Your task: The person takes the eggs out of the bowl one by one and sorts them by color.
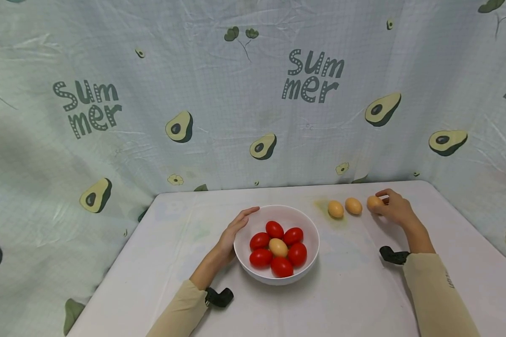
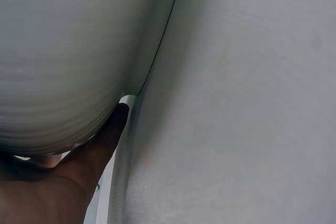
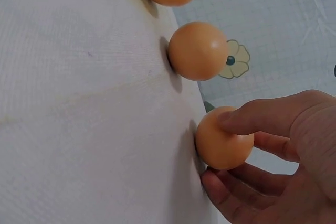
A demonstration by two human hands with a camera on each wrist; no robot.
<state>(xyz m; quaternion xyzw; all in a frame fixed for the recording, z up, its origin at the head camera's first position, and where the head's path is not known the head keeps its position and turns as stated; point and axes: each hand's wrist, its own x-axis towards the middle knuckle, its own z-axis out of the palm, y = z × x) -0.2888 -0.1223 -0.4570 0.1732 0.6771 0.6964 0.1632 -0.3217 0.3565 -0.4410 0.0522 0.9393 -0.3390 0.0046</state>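
Observation:
A white bowl (image 1: pixel 243 264) stands on the table, holding several glossy red egg-shaped pieces (image 1: pixel 281 267) around one light brown egg (image 1: pixel 278 247). Along the bowl's left side lies my left hand (image 1: pixel 232 236), its fingers extended against the outer wall; the left wrist view shows the thumb (image 2: pixel 100 150) touching the bowl low down. At the back right, my right hand (image 1: pixel 396 208) pinches a brown egg (image 3: pixel 220 142) between thumb and fingers, the egg at or just above the tabletop. Two more brown eggs, one nearer (image 1: pixel 353 206) and one farther left (image 1: pixel 335 209), lie beside it.
A white cloth covers the table (image 1: pixel 194 220), with a yellowish stain by the leftmost loose egg. Behind it hangs a pale curtain (image 1: pixel 219 93) printed with avocados. Each wrist carries a black camera mount, such as the right one (image 1: pixel 393 255).

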